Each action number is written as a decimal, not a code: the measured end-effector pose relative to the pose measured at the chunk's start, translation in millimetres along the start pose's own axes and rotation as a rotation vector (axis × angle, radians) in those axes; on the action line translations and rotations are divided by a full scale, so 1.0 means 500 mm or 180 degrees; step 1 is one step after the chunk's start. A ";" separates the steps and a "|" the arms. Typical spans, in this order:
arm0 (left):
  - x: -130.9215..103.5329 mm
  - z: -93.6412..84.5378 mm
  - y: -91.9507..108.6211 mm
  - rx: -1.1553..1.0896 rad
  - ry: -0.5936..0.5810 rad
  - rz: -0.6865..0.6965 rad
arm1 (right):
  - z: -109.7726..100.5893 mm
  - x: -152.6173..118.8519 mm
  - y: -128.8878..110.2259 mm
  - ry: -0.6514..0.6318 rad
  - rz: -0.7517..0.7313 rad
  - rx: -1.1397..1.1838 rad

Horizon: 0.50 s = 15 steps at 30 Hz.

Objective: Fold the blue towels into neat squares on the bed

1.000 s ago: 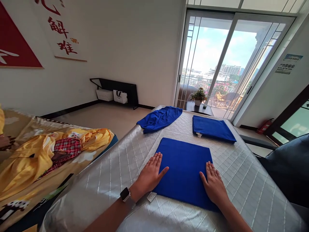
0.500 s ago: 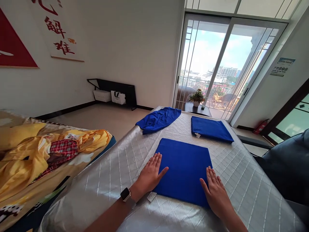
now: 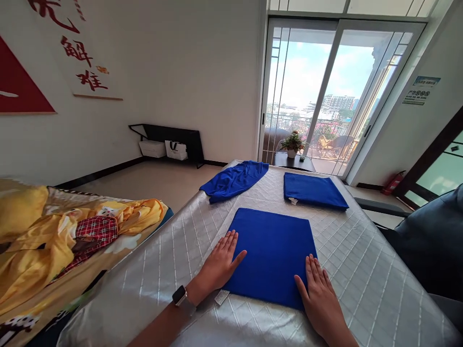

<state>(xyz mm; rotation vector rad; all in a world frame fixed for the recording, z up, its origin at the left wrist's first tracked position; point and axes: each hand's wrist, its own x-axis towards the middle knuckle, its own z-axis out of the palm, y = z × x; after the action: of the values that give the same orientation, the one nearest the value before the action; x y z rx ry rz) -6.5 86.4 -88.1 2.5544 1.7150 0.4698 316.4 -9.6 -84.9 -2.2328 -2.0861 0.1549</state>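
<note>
Smoothing: both hands lie flat on the folded cloth [image 3: 272, 253] at lower centre of the frame, on the quilted silver table [image 3: 361, 270].
Step in hand: by my judgement, pressing the finished fold flat; the square looks fully folded, with its edges even.
Left hand [image 3: 219, 264]: open, fingers spread, palm down on the cloth's left edge, thumb on the blue and part of the palm on the table; it grips nothing. A watch [image 3: 179, 295] sits on that wrist.
Right hand [image 3: 318, 301]: open, fingers together and straight, palm down over the cloth's lower right corner; it grips nothing.
Next move calls for: a judgement only; lifting the square would need fingers slid under both side edges at once, so that the layers stay together.
Cloth look: deep blue, matte, a near-square flat stack with crisp edges and no visible creases; a small white tag [image 3: 220, 297] sticks out at its lower left corner.
Other cloths: a second folded one [image 3: 313, 191] lies at upper right of the table, well apart; a loose crumpled one [image 3: 235, 179] lies at upper left of the table.
Surroundings: yellow fabric [image 3: 54, 231] at left of the frame, glass doors [image 3: 325, 96] at upper right.
</note>
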 end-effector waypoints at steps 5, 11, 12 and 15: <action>0.003 -0.026 0.053 -0.0028 -0.0080 0.0098 | 0.003 -0.002 0.001 0.0081 -0.0012 -0.0018; 0.013 -0.046 0.273 -0.0646 -0.0499 0.1106 | 0.019 -0.003 0.011 0.0221 -0.0144 -0.0119; 0.016 -0.047 0.308 -0.0779 -0.0530 0.1276 | 0.024 -0.004 0.014 0.0252 -0.0213 -0.0153; 0.028 -0.042 0.380 -0.1097 -0.0663 0.1577 | 0.035 -0.007 0.024 0.0332 -0.0337 -0.0188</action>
<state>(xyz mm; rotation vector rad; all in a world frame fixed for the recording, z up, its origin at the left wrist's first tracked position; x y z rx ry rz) 163.9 21.6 -28.9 2.6282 0.8404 0.4433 325.7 -13.9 -103.9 -2.1058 -2.1735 -0.0296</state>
